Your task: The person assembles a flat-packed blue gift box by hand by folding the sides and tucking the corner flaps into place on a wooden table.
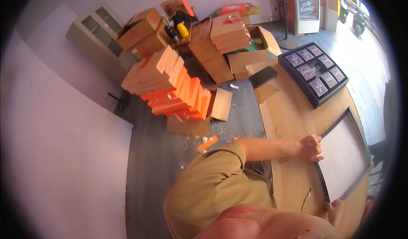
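Note:
A shallow box lid (345, 156) with black edges and a white inside lies on the wooden table (291, 124) to the right. My left hand (311, 148) is closed at the lid's left edge, fingers curled against the rim. At the near corner, my right hand (335, 209) grips the rim, partly hidden by my body. Farther back stands an open black box (301, 84) holding several small purple square boxes around a dark middle piece. Near my right hand lies a slim pointed brown-and-white item (306, 200). Skin shows at the lid's right edge; whose it is I cannot tell.
A black phone-like slab (263, 76) rests at the table's far left. On the floor stand a stack of orange boxes (182, 99), cardboard cartons (210, 54) and scraps (207, 144). Beyond are a cabinet (100, 31), a fan stand (287, 43) and a glass-door fridge (307, 9).

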{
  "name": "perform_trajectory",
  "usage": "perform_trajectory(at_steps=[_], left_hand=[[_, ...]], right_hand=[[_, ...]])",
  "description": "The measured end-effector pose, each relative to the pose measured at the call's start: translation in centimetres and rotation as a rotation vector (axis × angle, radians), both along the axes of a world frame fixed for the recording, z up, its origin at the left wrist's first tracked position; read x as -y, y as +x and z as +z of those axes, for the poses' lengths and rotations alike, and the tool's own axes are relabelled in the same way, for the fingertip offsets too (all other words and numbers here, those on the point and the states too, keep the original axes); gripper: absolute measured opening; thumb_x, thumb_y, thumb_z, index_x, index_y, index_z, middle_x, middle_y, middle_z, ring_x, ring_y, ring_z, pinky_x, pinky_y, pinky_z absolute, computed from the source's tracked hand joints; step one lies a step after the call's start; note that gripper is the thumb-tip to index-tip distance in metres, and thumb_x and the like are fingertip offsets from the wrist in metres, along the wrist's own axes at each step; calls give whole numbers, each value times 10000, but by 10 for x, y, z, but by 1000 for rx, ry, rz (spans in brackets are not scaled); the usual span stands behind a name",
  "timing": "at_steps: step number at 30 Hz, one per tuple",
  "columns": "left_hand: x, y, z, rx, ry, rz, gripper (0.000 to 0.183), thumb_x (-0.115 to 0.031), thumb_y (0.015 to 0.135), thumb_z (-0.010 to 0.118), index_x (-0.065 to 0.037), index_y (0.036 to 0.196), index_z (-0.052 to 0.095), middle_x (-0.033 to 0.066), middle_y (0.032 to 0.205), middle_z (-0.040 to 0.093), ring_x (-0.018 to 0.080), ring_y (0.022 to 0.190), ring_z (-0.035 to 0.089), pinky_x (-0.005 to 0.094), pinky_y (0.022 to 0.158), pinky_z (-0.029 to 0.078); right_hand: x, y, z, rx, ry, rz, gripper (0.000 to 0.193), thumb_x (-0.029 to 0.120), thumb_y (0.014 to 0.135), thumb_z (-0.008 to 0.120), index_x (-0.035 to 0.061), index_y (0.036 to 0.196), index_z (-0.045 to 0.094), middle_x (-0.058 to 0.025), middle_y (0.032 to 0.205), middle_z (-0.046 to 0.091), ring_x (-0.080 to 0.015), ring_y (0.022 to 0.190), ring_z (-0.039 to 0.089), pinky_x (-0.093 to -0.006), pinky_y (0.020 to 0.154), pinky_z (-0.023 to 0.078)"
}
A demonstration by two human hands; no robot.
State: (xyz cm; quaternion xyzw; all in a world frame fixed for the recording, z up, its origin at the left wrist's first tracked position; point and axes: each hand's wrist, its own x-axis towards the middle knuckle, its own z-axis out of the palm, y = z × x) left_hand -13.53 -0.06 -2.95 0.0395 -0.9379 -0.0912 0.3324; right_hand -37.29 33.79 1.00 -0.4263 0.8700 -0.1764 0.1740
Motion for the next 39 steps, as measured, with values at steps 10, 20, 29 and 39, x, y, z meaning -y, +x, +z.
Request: perform_trajectory(at_steps=[10,20,29,39], left_hand=[[-9,10,20,139,40,34,481,-410,856,702,-20,578,660,111,610,658,297,777,605,422,698,517],[30,34,54,208,-19,-403,322,-329,822,758,-62,684,641,61,744,658,267,874,639,403,786,520],[45,15,53,43,-289,-640,369,-292,898,754,-139,662,517,-12,678,556,185,728,604,361,750,476],[34,1,35,1,-204,-596,428,-308,849,766,-124,583,486,31,564,525,248,562,577,392,598,480]], right_hand=[[8,37,9,-183,-59,-136,284,46,643,830,-45,651,561,-186,641,576,-313,598,582,-430,617,480],[15,47,35,-58,-96,-234,277,46,593,852,-48,632,595,-169,607,588,-271,575,598,-409,579,481],[10,31,35,-10,-47,-272,187,45,571,843,-47,609,685,-159,542,620,-226,491,612,-367,542,506],[8,30,41,-8,18,-247,226,161,583,907,11,648,751,-159,607,681,-264,545,675,-368,595,549]])
